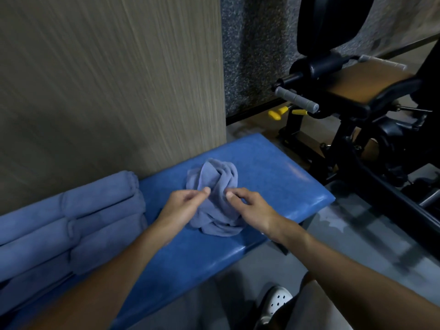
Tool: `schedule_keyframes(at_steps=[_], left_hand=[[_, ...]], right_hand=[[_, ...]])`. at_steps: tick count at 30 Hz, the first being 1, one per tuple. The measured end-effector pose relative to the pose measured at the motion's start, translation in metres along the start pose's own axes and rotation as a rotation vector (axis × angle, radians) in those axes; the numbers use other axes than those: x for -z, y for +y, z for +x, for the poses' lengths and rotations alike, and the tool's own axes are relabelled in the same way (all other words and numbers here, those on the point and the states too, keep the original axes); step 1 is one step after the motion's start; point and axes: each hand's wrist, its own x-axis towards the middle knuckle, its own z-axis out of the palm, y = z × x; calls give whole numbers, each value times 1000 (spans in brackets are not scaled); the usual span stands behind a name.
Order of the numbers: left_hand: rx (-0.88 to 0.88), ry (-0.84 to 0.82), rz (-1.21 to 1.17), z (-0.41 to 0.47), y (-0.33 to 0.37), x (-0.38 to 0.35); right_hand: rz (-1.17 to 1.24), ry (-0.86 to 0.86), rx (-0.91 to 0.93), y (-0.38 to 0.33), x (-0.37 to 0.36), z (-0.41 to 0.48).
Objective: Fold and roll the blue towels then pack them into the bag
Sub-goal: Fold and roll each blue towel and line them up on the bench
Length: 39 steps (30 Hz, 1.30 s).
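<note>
A crumpled blue towel (215, 184) lies bunched in the middle of the blue padded bench (273, 167). My left hand (183, 207) pinches the towel's left side between thumb and fingers. My right hand (250, 203) grips the cloth on its right side, fingers curled into the folds. Several rolled blue towels (71, 225) are stacked at the bench's left end against the wall. No bag is in view.
A wood-grain wall panel (107, 79) stands right behind the bench. Black gym equipment (357, 110) with a grey handle and yellow knobs sits to the right. Below the bench's front edge I see grey floor and a white clog (276, 303).
</note>
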Motion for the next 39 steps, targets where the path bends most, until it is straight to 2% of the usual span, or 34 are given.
schedule_keyframes(at_steps=[3, 5, 10, 12, 15, 17, 20, 23, 25, 27, 29, 33, 36, 39], left_hand=[[-43, -25, 38, 2, -3, -11], [-34, -14, 63, 6, -10, -16], [-38, 76, 135, 11, -30, -11], [-54, 72, 129, 9, -34, -5], [-88, 51, 140, 7, -36, 3], [-105, 35, 141, 6, -36, 6], [-119, 103, 139, 5, -36, 13], [-111, 205, 130, 2, -31, 20], [-102, 218, 102, -2, -27, 23], [-100, 198, 77, -5, -24, 24], [-94, 179, 52, -8, -24, 25], [-89, 155, 31, -12, -21, 27], [-101, 159, 43, -14, -18, 32], [-111, 229, 55, -12, -14, 39]], right_hand=[[-111, -42, 129, 8, -10, 3], [-111, -69, 129, 11, -12, 6], [14, 173, 1, 21, -17, 18], [-162, 192, 28, 21, -11, 23], [-452, 119, 27, 23, -6, 30], [-514, 115, 47, 23, -8, 34], [-365, 202, 106, 27, -10, 36], [-159, 233, 74, 23, -10, 33], [49, 250, -31, 20, -12, 31], [149, 197, -169, 16, -13, 30], [94, 163, -216, 16, -16, 30], [-36, 228, -293, 17, -20, 39], [-135, 228, -219, 13, -25, 39], [-2, 272, -95, 10, -24, 41]])
